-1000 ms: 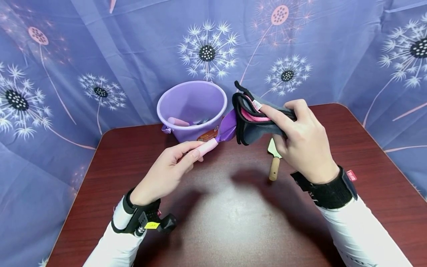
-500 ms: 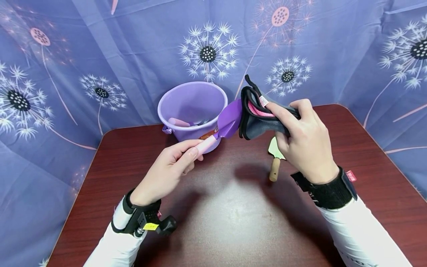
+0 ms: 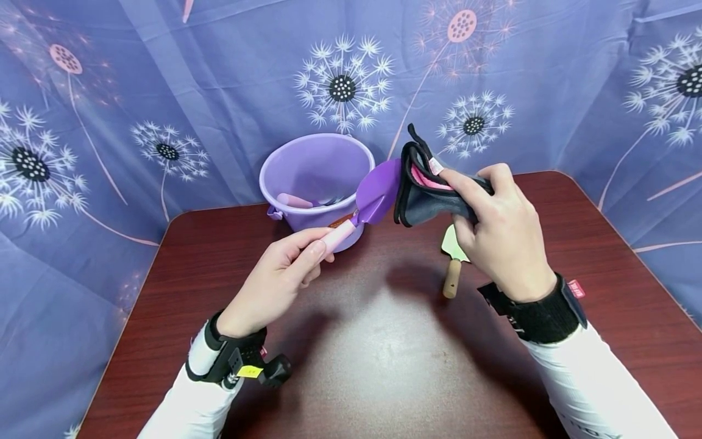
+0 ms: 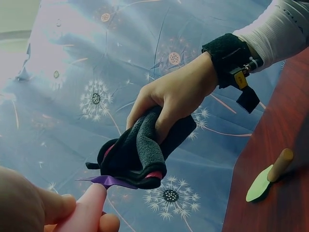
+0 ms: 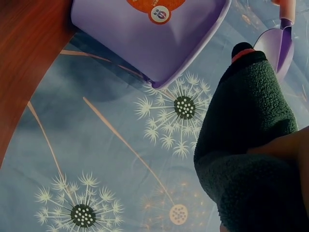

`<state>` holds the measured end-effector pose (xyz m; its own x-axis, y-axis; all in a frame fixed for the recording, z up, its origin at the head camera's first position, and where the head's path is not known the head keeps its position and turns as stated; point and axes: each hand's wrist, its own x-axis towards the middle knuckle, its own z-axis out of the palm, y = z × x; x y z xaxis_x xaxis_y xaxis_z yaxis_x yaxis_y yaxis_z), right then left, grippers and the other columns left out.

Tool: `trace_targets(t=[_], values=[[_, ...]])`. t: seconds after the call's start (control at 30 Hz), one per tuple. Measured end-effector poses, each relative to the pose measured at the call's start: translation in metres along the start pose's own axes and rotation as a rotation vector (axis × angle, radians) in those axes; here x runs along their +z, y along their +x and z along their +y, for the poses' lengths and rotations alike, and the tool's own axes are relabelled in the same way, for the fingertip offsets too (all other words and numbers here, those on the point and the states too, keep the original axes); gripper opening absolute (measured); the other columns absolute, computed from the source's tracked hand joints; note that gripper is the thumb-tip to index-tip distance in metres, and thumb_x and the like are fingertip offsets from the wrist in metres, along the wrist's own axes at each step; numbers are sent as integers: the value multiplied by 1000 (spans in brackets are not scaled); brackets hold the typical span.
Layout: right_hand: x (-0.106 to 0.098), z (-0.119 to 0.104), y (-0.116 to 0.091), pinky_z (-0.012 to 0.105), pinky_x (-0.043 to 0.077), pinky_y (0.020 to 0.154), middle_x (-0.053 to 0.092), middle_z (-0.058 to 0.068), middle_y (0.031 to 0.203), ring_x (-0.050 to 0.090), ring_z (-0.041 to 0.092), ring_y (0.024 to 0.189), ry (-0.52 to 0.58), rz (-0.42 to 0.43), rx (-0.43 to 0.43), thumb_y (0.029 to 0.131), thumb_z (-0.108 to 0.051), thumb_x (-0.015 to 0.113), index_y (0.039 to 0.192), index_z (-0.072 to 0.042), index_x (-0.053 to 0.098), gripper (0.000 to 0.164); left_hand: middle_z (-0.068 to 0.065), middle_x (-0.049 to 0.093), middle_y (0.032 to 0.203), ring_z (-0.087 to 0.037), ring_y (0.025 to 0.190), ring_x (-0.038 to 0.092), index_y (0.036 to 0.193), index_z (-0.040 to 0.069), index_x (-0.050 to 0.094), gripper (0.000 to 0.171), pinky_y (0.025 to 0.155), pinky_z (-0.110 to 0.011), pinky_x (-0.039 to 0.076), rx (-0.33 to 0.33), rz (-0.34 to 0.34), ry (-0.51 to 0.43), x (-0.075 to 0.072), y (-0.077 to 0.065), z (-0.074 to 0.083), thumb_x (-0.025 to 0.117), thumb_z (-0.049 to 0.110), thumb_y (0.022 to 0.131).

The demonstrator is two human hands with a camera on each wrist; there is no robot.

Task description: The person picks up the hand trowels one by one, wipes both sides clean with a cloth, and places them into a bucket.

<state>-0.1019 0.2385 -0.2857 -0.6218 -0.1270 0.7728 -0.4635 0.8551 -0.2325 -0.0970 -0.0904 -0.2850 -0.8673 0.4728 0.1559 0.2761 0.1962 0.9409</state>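
Note:
My left hand [image 3: 276, 277] grips the pink handle of a small trowel [image 3: 378, 192] with a purple blade, held up over the table. In my right hand [image 3: 501, 228] is a folded dark grey cloth [image 3: 439, 198] with black edging, a pink inner side and a white tag. The cloth's edge meets the far edge of the trowel blade; in the left wrist view the cloth [image 4: 145, 145] sits right over the blade [image 4: 108, 181]. The right wrist view shows the cloth [image 5: 251, 111] close up, the blade [image 5: 275, 48] beside its end.
Behind the trowel stands a purple bucket [image 3: 269, 183] with a pink-handled tool [image 3: 294, 200] inside. A second trowel [image 3: 452, 268], pale green with a wooden handle, lies on the dark red-brown table [image 3: 214, 256] below my right hand. A blue dandelion-print curtain [image 3: 230, 79] hangs behind the table.
The cloth has moved slightly right and up, from covering part of the trowel blade to its far edge. More of the blade shows, turned more face-on. Both hands keep their holds.

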Motion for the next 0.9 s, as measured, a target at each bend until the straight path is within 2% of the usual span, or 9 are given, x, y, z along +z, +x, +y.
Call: trace_targets(t=[0.2, 0.43, 0.67, 0.9], values=[[1, -1, -1, 50, 45, 65, 53, 21, 107, 54, 33, 79, 15, -57, -20, 82, 4, 65, 140, -24, 70, 65, -9, 40, 69, -19, 60, 34, 117, 15, 71, 24, 52, -31, 27, -5, 6, -18, 1, 1, -3, 52, 28, 114], [2, -3, -2, 50, 47, 63, 56, 20, 110, 58, 33, 84, 33, -118, -61, 75, 7, 63, 141, -24, 70, 73, -11, 50, 81, -17, 60, 36, 132, 18, 71, 28, 52, -28, 28, -27, 8, -34, 2, 1, -5, 52, 27, 114], [4, -5, -2, 50, 49, 64, 58, 19, 112, 59, 33, 86, 59, -124, -124, 76, 6, 64, 139, -23, 71, 69, -7, 42, 68, -15, 58, 35, 107, 11, 69, 26, 51, -28, 27, -53, 1, -40, 3, 4, -7, 51, 27, 114], [5, -7, -1, 48, 47, 62, 59, 20, 113, 58, 33, 85, 74, -126, -177, 79, 7, 64, 140, -25, 71, 69, -6, 40, 65, -16, 58, 35, 98, 9, 65, 27, 50, -28, 27, -57, -7, -30, 1, 4, -6, 51, 25, 114]])
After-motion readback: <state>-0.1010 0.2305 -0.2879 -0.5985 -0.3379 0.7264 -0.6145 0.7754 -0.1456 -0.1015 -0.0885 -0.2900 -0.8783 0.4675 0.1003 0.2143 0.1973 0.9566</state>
